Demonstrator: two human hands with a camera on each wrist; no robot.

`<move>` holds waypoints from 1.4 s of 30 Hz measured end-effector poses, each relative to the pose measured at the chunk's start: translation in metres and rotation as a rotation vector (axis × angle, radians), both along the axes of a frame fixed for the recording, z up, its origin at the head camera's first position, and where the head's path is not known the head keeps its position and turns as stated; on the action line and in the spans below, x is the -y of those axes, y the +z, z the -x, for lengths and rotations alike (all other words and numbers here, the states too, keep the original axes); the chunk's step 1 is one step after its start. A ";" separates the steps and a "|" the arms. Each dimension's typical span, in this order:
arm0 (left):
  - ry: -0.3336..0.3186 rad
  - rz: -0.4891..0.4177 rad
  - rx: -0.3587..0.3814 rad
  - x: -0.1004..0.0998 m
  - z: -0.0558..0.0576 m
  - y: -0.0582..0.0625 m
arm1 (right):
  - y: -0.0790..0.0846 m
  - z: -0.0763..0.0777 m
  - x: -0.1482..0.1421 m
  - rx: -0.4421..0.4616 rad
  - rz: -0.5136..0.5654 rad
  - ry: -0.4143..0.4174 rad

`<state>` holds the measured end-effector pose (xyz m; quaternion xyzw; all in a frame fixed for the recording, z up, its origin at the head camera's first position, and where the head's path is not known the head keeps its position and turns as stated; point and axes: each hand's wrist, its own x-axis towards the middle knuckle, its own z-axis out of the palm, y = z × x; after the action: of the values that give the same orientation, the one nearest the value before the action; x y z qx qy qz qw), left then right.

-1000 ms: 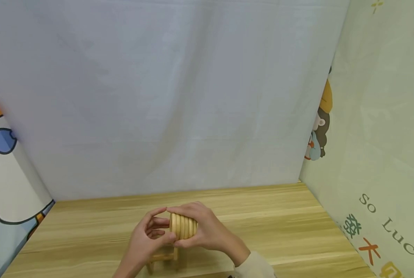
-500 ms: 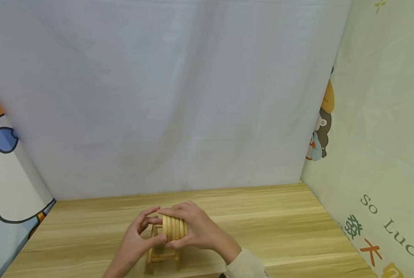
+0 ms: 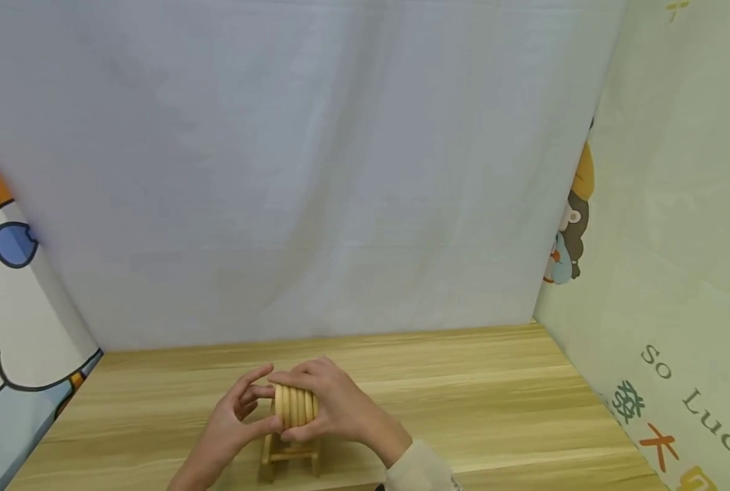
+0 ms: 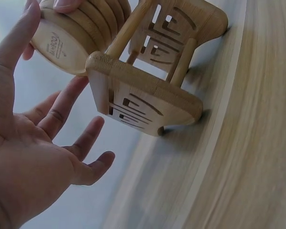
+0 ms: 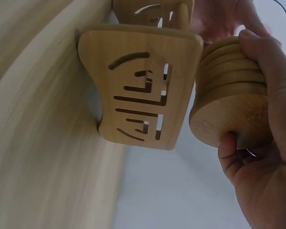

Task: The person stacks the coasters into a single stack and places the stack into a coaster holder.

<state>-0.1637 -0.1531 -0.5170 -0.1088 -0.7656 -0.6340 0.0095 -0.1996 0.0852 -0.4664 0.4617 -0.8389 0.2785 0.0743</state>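
Observation:
A stack of several round wooden coasters (image 3: 295, 407) is held sideways above a small wooden rack (image 3: 290, 455). My right hand (image 3: 339, 404) grips the stack from the right, thumb on the near side and fingers over the far side. At its left end, my left hand (image 3: 226, 426) holds the rim between thumb and a finger, the other fingers spread. The left wrist view shows small printed lettering on the end coaster (image 4: 62, 50). Slotted side panels joined by round bars form the rack (image 5: 138, 90), which stands close beside the coasters (image 5: 233, 105).
Under the rack is a wood-grain tabletop (image 3: 463, 395). A pale grey cloth (image 3: 340, 170) hangs behind it. Printed panels stand at the left (image 3: 15, 307) and right (image 3: 665, 273) sides.
Both hands have moved left with the coasters, over the rack. More of the rack shows now beneath them. The head view has shifted slightly.

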 end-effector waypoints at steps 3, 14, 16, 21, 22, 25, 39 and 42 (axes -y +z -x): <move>-0.026 0.009 0.018 0.005 0.002 -0.002 | -0.001 0.000 0.002 0.002 -0.018 -0.006; -0.074 -0.013 0.076 0.019 0.002 -0.006 | -0.005 -0.002 0.013 -0.029 -0.078 -0.021; -0.080 -0.015 0.079 0.020 0.003 -0.006 | -0.005 -0.002 0.014 -0.033 -0.083 -0.028; -0.095 -0.044 0.088 0.020 0.003 -0.008 | -0.005 0.000 0.016 -0.044 -0.095 -0.043; -0.099 -0.054 0.092 0.020 0.003 -0.009 | -0.006 0.000 0.016 -0.044 -0.097 -0.044; -0.100 -0.087 0.117 0.018 0.002 -0.010 | -0.006 0.002 0.016 -0.039 -0.106 -0.046; -0.057 -0.079 0.139 0.016 0.002 -0.012 | -0.016 0.005 0.016 0.011 -0.123 -0.031; -0.053 -0.078 0.145 0.016 0.002 -0.011 | -0.019 0.006 0.015 0.019 -0.123 -0.024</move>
<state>-0.1656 -0.1686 -0.5285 -0.0825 -0.7357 -0.6697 -0.0584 -0.2054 0.0704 -0.4857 0.4527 -0.8606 0.2299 0.0411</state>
